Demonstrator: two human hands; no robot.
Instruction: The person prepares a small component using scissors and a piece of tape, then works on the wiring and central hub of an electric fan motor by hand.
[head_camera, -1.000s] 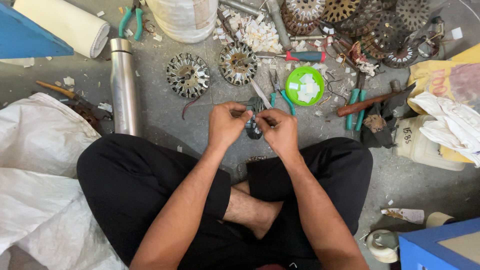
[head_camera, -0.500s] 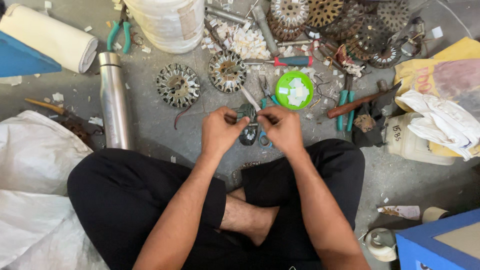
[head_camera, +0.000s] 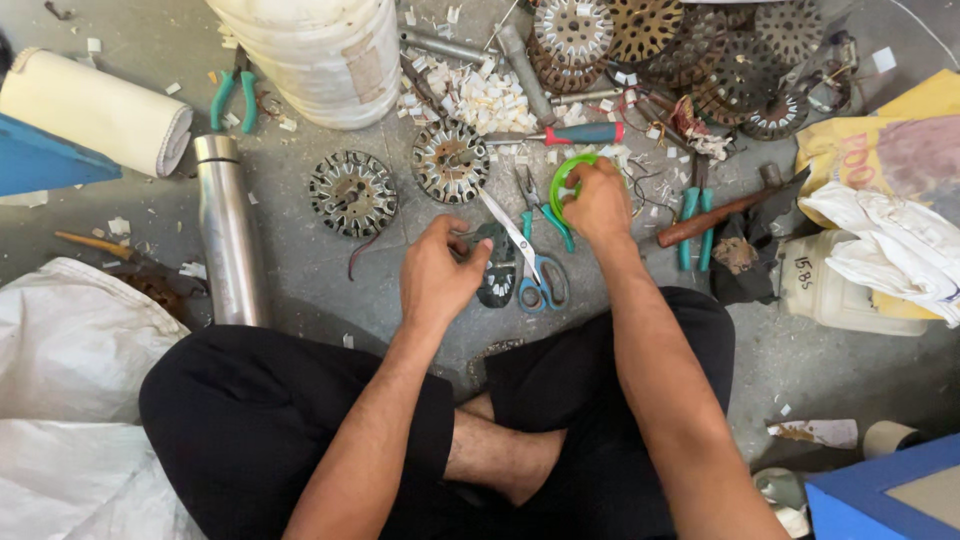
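A green round lid (head_camera: 566, 186) sits on the grey floor (head_camera: 300, 260) among white paper scraps (head_camera: 487, 98), the right hand (head_camera: 598, 203) curled over it and touching it. The left hand (head_camera: 437, 272), fingers bent, pinches a small dark part (head_camera: 497, 266) just beside blue-handled scissors (head_camera: 535, 270). A slotted metal disc (head_camera: 352, 193) and steel flask (head_camera: 230, 232) lie to the left.

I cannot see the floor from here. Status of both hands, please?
Left hand holds dark part. Right hand reaches into green dish. Scissors lie between.
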